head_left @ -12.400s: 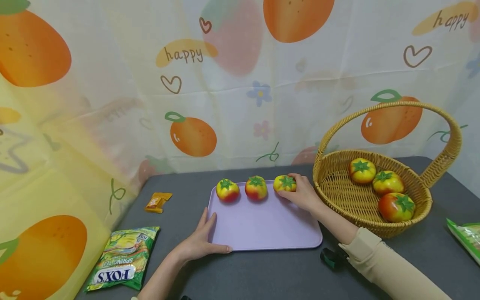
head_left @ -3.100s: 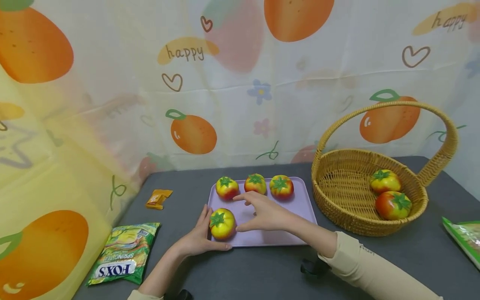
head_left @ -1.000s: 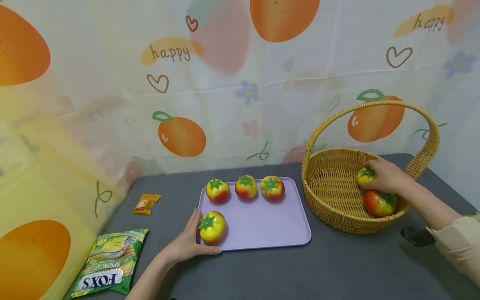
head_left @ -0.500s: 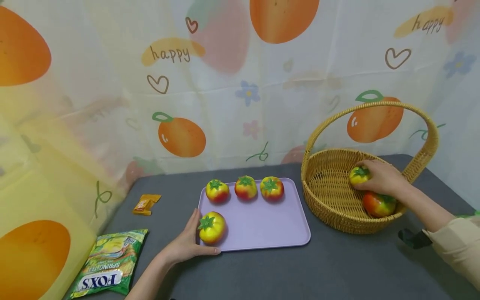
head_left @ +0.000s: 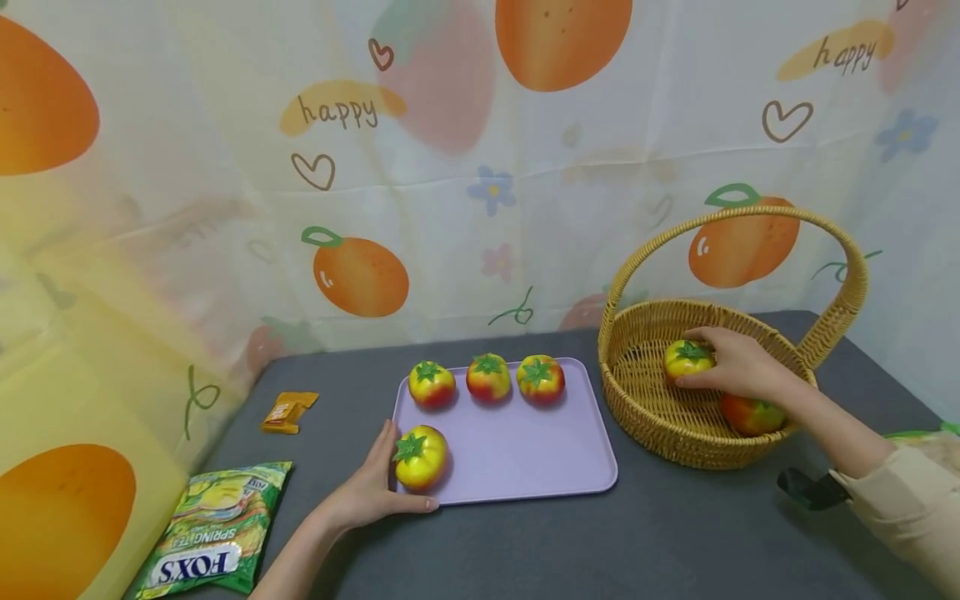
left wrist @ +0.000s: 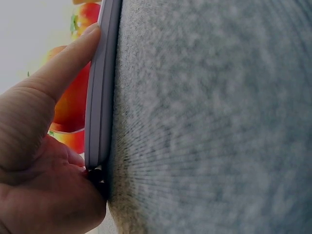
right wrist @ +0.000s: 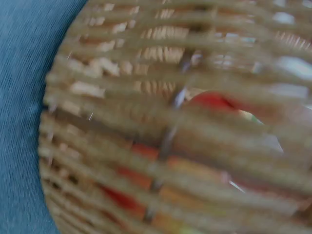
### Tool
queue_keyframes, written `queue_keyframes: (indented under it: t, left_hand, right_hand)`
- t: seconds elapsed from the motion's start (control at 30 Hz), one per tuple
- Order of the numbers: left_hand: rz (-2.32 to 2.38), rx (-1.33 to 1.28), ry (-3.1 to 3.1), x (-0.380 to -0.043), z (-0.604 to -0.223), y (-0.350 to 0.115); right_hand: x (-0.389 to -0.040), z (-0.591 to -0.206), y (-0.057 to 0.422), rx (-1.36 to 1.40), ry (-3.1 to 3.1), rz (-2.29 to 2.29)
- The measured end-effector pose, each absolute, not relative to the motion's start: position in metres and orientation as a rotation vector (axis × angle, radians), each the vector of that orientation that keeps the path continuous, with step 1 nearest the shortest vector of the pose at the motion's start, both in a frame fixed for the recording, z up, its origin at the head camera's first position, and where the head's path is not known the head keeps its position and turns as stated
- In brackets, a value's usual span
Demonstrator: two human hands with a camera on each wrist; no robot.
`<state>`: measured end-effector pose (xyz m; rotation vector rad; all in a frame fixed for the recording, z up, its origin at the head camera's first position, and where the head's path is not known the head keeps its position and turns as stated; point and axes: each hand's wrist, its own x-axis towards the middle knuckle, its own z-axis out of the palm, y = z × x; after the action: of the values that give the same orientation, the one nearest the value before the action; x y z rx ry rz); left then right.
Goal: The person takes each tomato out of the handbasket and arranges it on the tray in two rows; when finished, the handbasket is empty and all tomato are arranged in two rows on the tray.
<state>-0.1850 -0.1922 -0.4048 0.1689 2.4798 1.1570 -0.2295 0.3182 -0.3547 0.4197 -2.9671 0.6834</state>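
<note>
My right hand (head_left: 738, 362) grips a yellow toy tomato (head_left: 688, 357) by its sides inside the wicker basket (head_left: 648, 417). Another red toy tomato (head_left: 750, 415) lies in the basket below my wrist, partly hidden. On the lilac tray (head_left: 525, 458) three tomatoes stand in a row along the far edge, and one yellow tomato (head_left: 422, 458) sits at the near left corner. Around that corner my left hand (head_left: 367, 493) rests with extended fingers, its thumb along the front rim. The left wrist view shows this thumb (left wrist: 58, 70) against the tray's edge (left wrist: 100, 97). Blurred basket weave (right wrist: 122, 122) fills the right wrist view.
The basket's tall handle (head_left: 738, 212) arches over its opening. A green snack bag (head_left: 217, 525) and an orange wrapped packet (head_left: 288, 412) lie left of the tray. Another green bag (head_left: 926, 442) is partly hidden behind the right sleeve. A printed curtain hangs behind the table.
Since the oldest frame, one tomato has come from the basket to the tray's near left corner. Recently my right hand took hold of another tomato and shifted it left. My left hand stays put.
</note>
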Motion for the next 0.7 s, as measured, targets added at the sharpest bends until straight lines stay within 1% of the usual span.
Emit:
queue_keyframes:
  t: [0.7]
  left_hand:
    - [1.17,0.17,2.497,-0.185,-0.407,-0.192]
  right_hand:
    - [-0.191,-0.328,0.274,0.413,-2.85,0.833]
